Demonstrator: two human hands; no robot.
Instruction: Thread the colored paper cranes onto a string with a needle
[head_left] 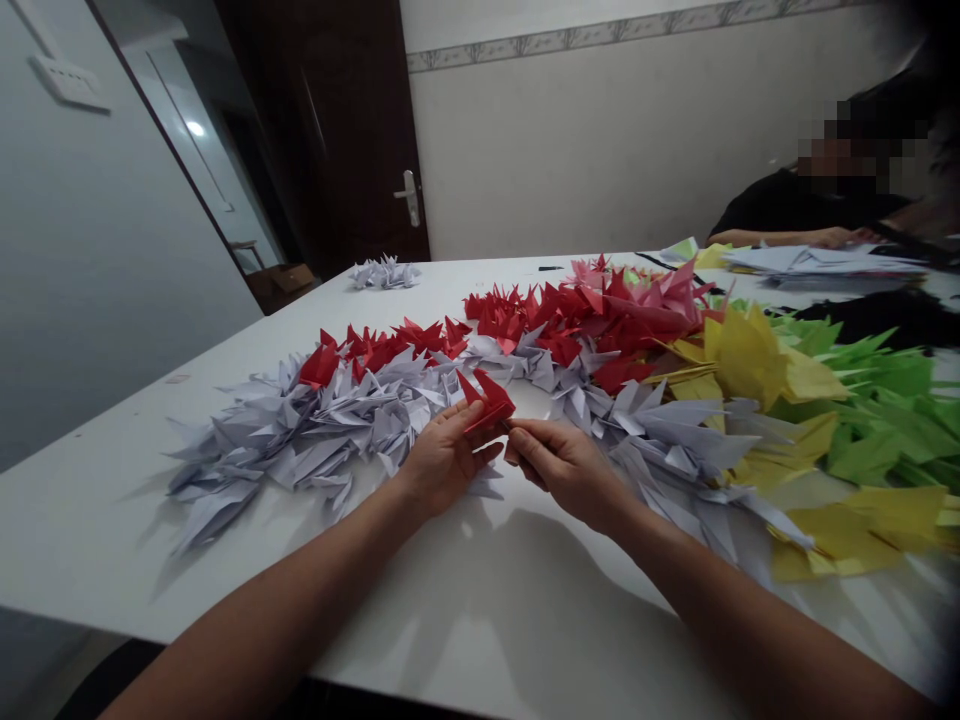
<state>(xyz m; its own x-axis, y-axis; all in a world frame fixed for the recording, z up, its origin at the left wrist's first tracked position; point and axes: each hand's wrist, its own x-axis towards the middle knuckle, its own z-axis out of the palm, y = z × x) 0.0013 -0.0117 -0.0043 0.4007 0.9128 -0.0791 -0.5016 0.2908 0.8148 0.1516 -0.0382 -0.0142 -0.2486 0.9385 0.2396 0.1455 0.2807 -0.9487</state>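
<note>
Cranes of folded paper lie in a long, crowded band across a white table point(97, 520), with a large mass of pale cranes point(315, 430) at the near left, red cranes point(570, 320) behind it, and yellow cranes point(746, 355) and green cranes point(877, 420) toward the right. A small separate heap of pale cranes point(384, 272) sits farther along the table, near the far edge. Centre foreground: a red paper crane point(486, 400) is raised just above the table, at the inner edge of the band. The left hand point(446, 458) is half closed, its fingers curled under and around the crane's lower body, while the right hand point(566, 470) is nearly closed, pinching the crane's edge between thumb and fingertips. Upper right: a co-worker's hand point(832, 237) rests beside a stack of pale paper point(821, 262). Dim light and the camera angle probably conceal some detail: the count of cranes, the lower layers and whether the stacked paper is folded cannot be made out, and the right side is cut off by the frame.
</note>
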